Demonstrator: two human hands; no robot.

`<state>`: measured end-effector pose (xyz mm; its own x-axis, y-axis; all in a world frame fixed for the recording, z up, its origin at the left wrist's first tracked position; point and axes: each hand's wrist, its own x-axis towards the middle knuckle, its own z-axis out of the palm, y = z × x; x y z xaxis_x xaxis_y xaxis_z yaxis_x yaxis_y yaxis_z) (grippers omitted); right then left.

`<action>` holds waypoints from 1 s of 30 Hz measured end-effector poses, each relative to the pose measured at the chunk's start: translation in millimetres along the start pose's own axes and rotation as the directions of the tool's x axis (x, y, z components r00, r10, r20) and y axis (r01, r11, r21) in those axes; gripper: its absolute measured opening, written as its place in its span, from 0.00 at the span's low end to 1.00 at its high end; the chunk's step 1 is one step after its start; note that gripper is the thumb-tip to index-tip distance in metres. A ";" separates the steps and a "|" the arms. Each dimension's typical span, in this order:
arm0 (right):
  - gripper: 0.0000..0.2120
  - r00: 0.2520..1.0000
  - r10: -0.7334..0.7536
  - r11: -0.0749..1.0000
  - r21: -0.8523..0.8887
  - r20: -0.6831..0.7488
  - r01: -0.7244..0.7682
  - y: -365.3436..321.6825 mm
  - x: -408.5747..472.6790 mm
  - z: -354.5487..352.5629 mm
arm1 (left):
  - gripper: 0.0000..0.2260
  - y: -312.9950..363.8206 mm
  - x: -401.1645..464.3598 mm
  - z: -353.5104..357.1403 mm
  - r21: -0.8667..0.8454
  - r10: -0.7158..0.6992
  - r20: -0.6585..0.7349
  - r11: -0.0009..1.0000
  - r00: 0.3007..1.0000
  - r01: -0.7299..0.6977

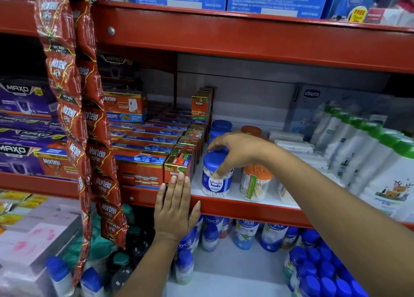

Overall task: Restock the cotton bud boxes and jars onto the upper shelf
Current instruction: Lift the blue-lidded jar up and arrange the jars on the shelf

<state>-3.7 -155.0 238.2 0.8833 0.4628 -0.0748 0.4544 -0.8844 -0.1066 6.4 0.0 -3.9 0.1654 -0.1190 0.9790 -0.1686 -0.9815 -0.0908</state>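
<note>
A clear cotton bud jar with a blue lid [215, 184] stands at the front of the red-edged shelf [246, 210]. My right hand [237, 151] lies over its lid, thumb on the jar's front and fingers curled behind. To its right stands an orange-topped cotton bud jar [255, 182]. More blue-lidded jars [221, 125] and an orange lid [251, 130] sit behind. Flat white cotton bud boxes [291, 140] are stacked further right. My left hand [175, 209] is pressed flat against a small Mortein box [178, 163] and the shelf edge.
Stacks of red Mortein boxes [145, 144] fill the shelf left of the jars. Strips of Mortein sachets [98, 140] hang down at the left. White bottles with green caps [369, 158] crowd the right. Nycil bottles [246, 231] stand on the shelf below.
</note>
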 end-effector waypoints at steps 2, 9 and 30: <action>0.35 0.999 0.023 0.999 0.041 -0.041 -0.022 4.0 -4.1 -1.8 | 0.28 -0.6 -0.4 0.2 0.002 -0.001 0.004 1.000 1.000 0.001; 0.36 0.967 0.253 0.961 -0.108 -0.024 -0.254 40.4 -22.5 -20.3 | 0.28 -1.2 -0.4 0.4 0.008 0.001 0.012 1.000 1.000 -0.001; 0.36 0.985 0.164 0.985 -0.058 0.046 -0.161 53.7 -44.4 -7.6 | 0.28 -0.2 0.2 0.6 0.023 0.009 -0.009 1.000 1.000 -0.008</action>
<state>-17.7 -223.5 243.3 0.9396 0.3136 -0.1370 0.3117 -0.9495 -0.0359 7.1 0.1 -3.7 0.1550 -0.1261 0.9798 -0.1476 -0.9836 -0.1032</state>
